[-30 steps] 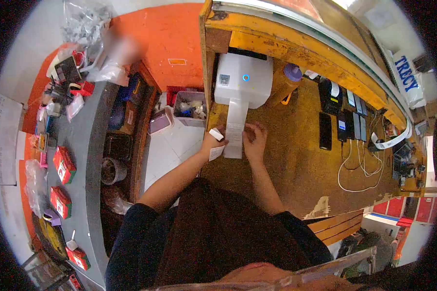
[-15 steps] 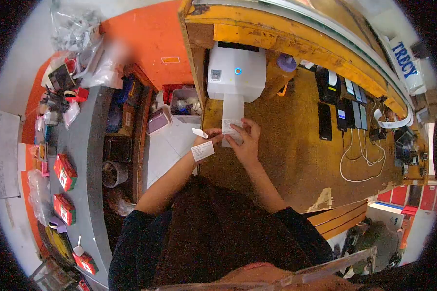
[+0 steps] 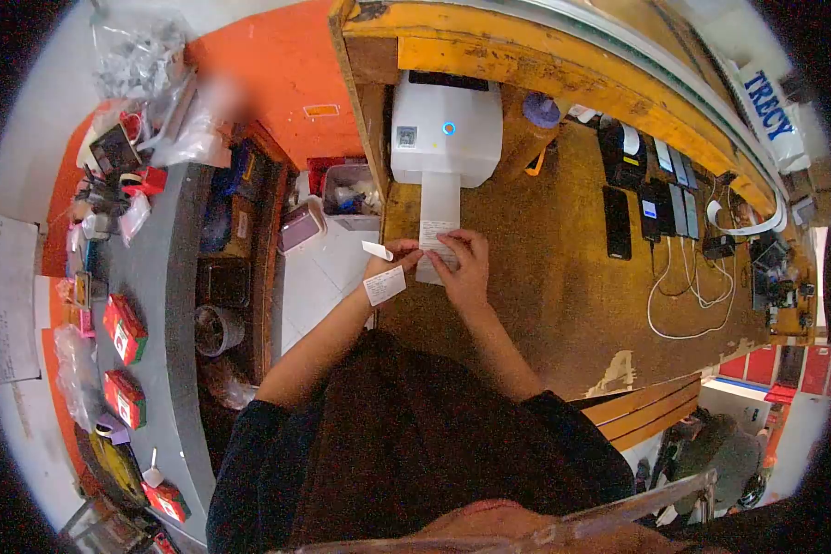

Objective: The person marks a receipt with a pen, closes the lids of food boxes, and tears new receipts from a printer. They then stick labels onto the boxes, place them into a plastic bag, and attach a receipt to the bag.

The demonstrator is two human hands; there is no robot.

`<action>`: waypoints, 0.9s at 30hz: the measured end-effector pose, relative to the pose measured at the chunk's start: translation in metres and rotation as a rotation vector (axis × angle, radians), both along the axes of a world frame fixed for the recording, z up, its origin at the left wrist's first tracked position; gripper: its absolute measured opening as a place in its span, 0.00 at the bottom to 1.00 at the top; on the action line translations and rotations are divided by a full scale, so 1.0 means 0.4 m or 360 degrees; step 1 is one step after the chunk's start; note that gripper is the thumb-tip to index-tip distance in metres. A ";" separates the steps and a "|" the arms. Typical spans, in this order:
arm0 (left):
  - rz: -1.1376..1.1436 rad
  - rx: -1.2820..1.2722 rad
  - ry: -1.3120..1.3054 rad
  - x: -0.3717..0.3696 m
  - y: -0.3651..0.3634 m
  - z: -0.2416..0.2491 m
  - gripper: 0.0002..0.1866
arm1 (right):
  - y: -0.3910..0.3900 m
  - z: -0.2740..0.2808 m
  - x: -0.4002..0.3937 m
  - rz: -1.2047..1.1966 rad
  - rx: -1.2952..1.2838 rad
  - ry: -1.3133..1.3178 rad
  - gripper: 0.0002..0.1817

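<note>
A white label printer with a lit blue ring on top stands at the back of the wooden counter. From its front hangs a strip of label paper, with a printed label at its lower part. My right hand pinches the label's right edge between thumb and fingers. At the left edge, the fingertips of my left hand are closed on the strip, partly hidden. A printed label clings to my left wrist, and a smaller white label sticks out near the back of that hand.
Several phones and white charging cables lie on the counter at right. A purple-capped bottle stands beside the printer. Left are a bin and a grey shelf with red boxes. A person is at lower right.
The view has shifted slightly, with the printer now a little higher and left. Both hands stay at the label strip, with only small finger movement.
</note>
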State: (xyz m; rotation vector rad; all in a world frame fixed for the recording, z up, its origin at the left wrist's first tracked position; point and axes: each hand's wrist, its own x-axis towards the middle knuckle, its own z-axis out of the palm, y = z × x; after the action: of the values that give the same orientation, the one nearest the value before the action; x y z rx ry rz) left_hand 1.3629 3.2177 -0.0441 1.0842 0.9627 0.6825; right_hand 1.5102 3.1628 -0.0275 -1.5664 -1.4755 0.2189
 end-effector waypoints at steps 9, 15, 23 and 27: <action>0.0019 -0.0319 -0.0306 -0.004 -0.001 0.019 0.12 | 0.019 -0.027 0.044 -0.0115 -0.0004 0.0834 0.12; -0.0004 -0.0279 -0.0252 -0.002 -0.005 0.054 0.11 | 0.010 -0.022 0.054 -0.0057 -0.0086 0.0847 0.09; -0.0116 -0.0333 -0.0138 -0.012 -0.012 0.073 0.13 | -0.006 0.029 0.039 -0.0016 -0.0053 0.0248 0.10; -0.0288 -0.0065 -0.0184 -0.025 -0.016 0.071 0.19 | -0.023 0.029 0.024 0.0340 -0.0190 -0.0015 0.11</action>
State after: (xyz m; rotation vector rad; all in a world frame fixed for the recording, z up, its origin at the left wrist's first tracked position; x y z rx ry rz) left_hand 1.3528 3.2113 -0.0158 1.0697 0.7659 0.5686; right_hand 1.5197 3.1535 -0.0158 -1.5028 -1.6639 0.4308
